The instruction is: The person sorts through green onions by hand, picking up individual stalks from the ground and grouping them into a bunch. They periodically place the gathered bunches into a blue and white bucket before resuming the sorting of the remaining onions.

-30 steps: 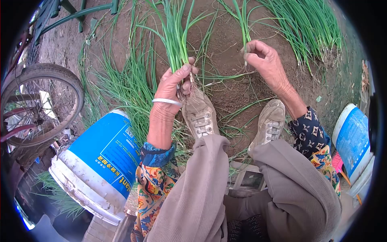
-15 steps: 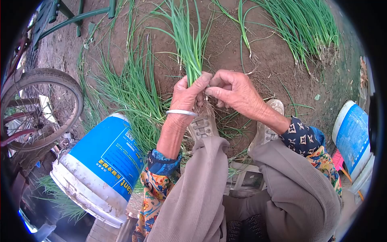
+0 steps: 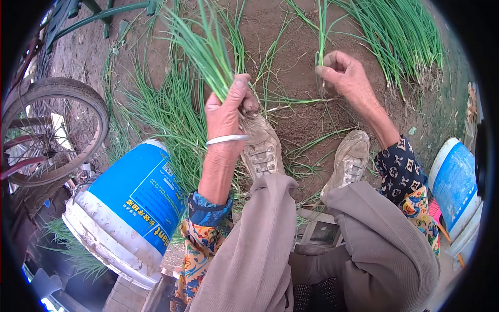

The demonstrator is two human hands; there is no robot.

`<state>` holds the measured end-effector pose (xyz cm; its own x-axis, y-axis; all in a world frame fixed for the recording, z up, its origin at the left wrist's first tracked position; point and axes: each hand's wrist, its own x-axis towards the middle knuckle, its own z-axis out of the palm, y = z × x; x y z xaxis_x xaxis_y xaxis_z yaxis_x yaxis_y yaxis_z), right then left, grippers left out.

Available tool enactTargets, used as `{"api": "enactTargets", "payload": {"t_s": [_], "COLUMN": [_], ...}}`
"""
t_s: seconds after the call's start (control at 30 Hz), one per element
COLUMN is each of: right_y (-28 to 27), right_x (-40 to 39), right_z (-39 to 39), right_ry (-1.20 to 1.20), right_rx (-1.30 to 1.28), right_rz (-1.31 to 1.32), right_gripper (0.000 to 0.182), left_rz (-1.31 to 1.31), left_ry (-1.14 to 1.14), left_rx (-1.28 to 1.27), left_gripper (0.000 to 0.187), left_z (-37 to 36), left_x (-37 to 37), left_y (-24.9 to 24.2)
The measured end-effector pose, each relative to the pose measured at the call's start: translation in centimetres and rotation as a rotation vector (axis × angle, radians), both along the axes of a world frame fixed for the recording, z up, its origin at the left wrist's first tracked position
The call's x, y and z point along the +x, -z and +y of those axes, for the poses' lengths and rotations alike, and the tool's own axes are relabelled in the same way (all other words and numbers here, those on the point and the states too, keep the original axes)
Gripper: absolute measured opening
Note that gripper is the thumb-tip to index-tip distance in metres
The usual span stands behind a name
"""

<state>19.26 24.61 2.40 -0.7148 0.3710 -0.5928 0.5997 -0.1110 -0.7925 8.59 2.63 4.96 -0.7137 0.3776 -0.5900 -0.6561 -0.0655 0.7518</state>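
Note:
My left hand (image 3: pixel 231 106), with a light bangle at the wrist, is closed round a bunch of thin scallions (image 3: pixel 204 52). Their green tops fan up and left, and the roots hang below my fist over my shoe. Farther right, my right hand (image 3: pixel 343 78) pinches the lower end of a few scallion stalks (image 3: pixel 322 31) against the soil; its fingertips partly hide their roots. Loose scallions (image 3: pixel 270 57) lie on the ground between my hands.
A large scallion pile (image 3: pixel 403 39) lies at the upper right, and another heap (image 3: pixel 176 104) at the left. A blue-and-white bucket (image 3: pixel 130 203) is beside my left arm, a second bucket (image 3: pixel 456 177) at the right. A bicycle wheel (image 3: pixel 52 132) and green chair legs (image 3: pixel 104 20) flank the left.
My right hand has left the bunch and moved up and right to the stalks on the ground. My left hand has shifted slightly left, tilting the bunch leftward.

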Motion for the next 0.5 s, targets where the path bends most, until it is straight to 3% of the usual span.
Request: {"api": "enactTargets", "payload": {"t_s": [0.13, 0.33, 0.5], "right_y": [-1.2, -1.8, -1.7], "right_x": [0.5, 1.6, 3.7], "right_z": [-4.8, -6.3, -4.8], "right_ry": [-0.132, -0.109, -0.321], "right_rx": [-0.096, -0.133, 0.159], "right_rz": [0.148, 0.094, 0.109], "right_gripper": [0.015, 0.015, 0.018], "left_rz": [-0.064, -0.057, 0.203], "left_ry": [0.116, 0.202, 0.047], "left_rx": [-0.126, -0.245, -0.263], "left_gripper": [0.029, 0.027, 0.023], "left_z": [2.0, 1.6, 0.3], "left_x": [3.3, 4.0, 0.9], "left_y": [1.0, 0.7, -0.8]}}
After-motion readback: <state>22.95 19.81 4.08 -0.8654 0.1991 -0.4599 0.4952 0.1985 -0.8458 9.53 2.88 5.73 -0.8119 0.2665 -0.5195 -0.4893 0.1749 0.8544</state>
